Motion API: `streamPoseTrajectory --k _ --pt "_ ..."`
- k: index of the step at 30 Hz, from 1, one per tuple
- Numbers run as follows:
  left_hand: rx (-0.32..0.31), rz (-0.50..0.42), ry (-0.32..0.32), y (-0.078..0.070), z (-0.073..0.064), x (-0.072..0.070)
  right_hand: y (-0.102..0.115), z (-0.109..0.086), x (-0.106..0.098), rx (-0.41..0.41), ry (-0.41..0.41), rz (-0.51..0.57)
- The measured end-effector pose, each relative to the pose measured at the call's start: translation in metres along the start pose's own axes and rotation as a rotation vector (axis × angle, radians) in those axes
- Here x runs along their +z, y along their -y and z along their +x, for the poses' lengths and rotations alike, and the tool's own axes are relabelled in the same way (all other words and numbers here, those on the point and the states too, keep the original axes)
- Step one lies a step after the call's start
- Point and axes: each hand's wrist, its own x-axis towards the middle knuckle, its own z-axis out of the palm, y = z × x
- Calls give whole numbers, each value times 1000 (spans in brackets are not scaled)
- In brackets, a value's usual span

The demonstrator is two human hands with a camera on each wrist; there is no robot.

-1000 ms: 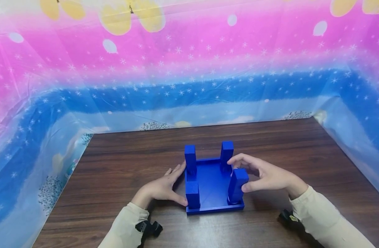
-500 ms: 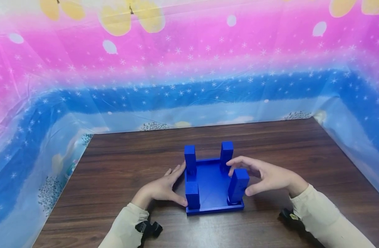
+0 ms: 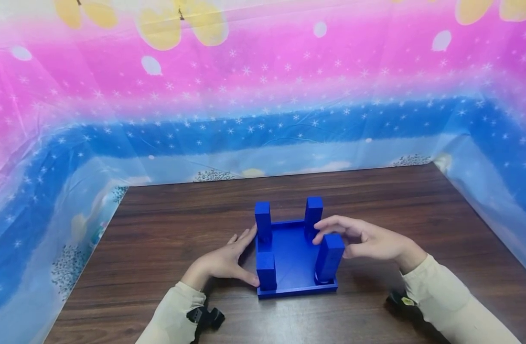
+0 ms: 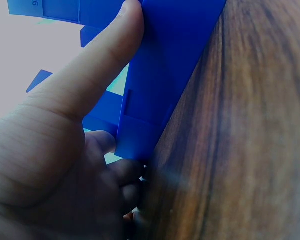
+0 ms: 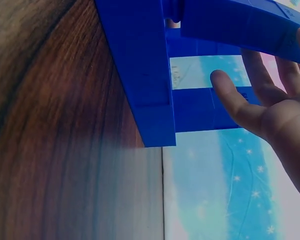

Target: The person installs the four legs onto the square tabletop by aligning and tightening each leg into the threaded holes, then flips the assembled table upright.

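What looks like an upturned small blue table lies before me, its square rimmed base (image 3: 290,255) flat on the tabletop. A square leg stands at each corner. My left hand (image 3: 224,260) spans the base's left side, thumb (image 4: 107,55) by the near-left leg (image 3: 266,272), straight fingers at the far-left corner. My right hand (image 3: 370,239) curls round the near-right leg (image 3: 329,258), its thumb tip hidden behind the leg in the head view. That leg leans slightly right. In the right wrist view, a narrow neck (image 5: 174,10) shows between this leg (image 5: 230,25) and the base.
The far-left leg (image 3: 263,222) and far-right leg (image 3: 313,217) stand upright at the back. A dark wood table (image 3: 181,205) carries everything. Patterned pink and blue cloth (image 3: 263,95) hangs round its back and sides. Each wrist wears a black camera (image 3: 207,316).
My right thumb has lifted off the near-right leg's side and come back in higher, behind it, while the fingers dipped slightly. My left hand and the base have stayed in place.
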Motion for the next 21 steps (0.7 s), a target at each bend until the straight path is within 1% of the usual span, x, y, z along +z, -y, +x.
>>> streamPoseTrajectory --k 5,7,11,15,21 --pt "3 -9 -4 1 0 0 2 -1 2 76 -12 23" --pt "9 -12 -5 1 0 0 2 -1 2 84 -12 28" --pt "15 -19 -6 -2 -1 -1 1 -1 0 69 -2 23" --pt "24 -20 -12 -1 -1 -1 -1 -1 -1 39 11 16" --pt "6 -18 -16 3 -1 2 -2 -1 0 31 20 20"
